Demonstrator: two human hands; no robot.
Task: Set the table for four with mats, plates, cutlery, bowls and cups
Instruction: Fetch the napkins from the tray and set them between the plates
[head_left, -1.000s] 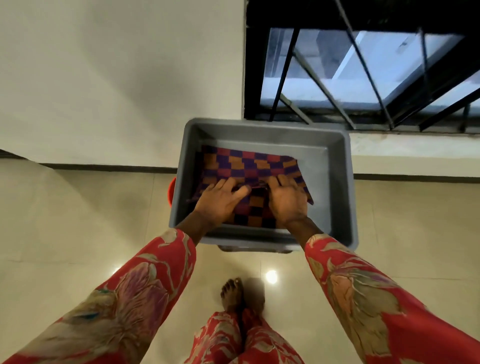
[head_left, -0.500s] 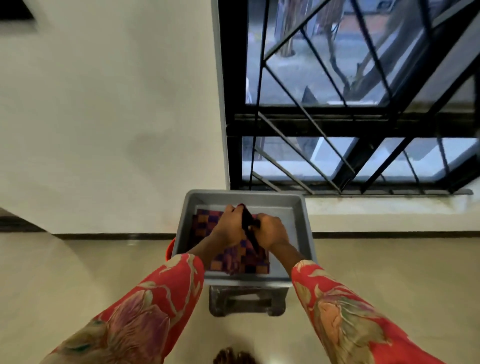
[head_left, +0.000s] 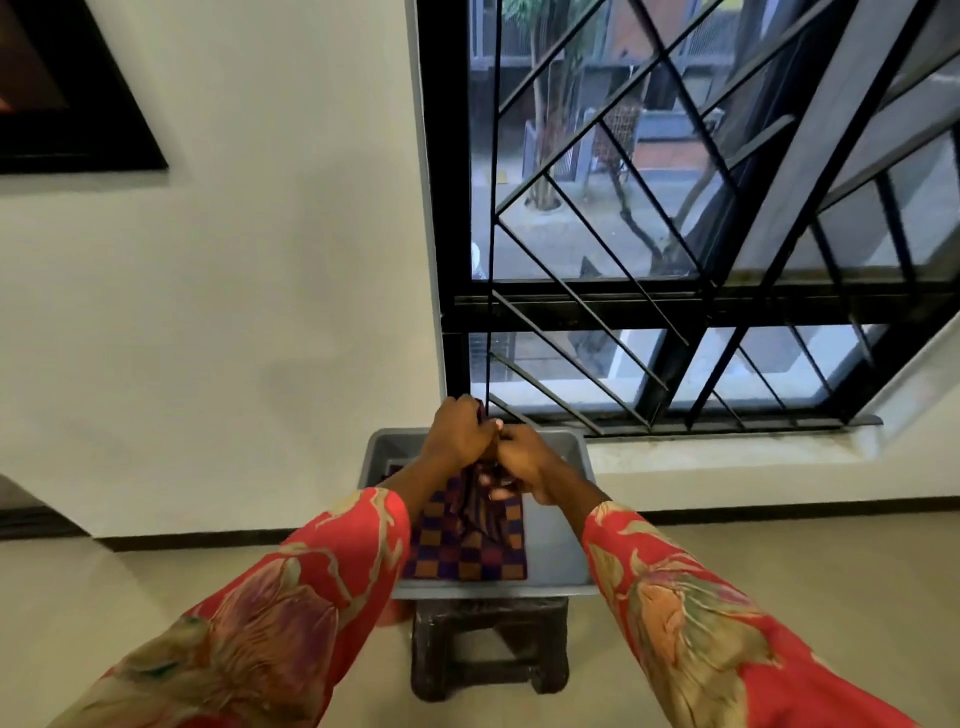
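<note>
Head view, near to far. Two sleeves (head_left: 270, 613) of red flowered cloth enter from the lower corners and converge toward the centre. Below and between them stands a dark stool (head_left: 488, 649) on the pale floor (head_left: 779, 545). The stool carries a grey tub (head_left: 558, 540), whose near rim lies just above the stool top. Inside the tub hang and lie checked mats (head_left: 467, 551), orange and purple squares, their lower part resting against the tub's near side and floor, their upper part gathered into folds and lifted upward. How many mats are bunched together cannot be told.

The left hand (head_left: 457, 436) is closed in a fist round the top of the gathered mats, with a dark edge of cloth showing above its knuckles. The right hand (head_left: 524, 462) is just beside it, touching it, with fingers curled round the same folds lower down; several fingertips show against the cloth. Both hands are raised over the tub's far half.

Behind the tub a dark skirting runs along the foot of a white wall (head_left: 234, 312). To the right is a window (head_left: 701, 208) with a black frame and slanting black bars above a pale sill (head_left: 727, 457); trees and a street show through the glass. A dark framed panel (head_left: 62, 88) hangs at upper left.
</note>
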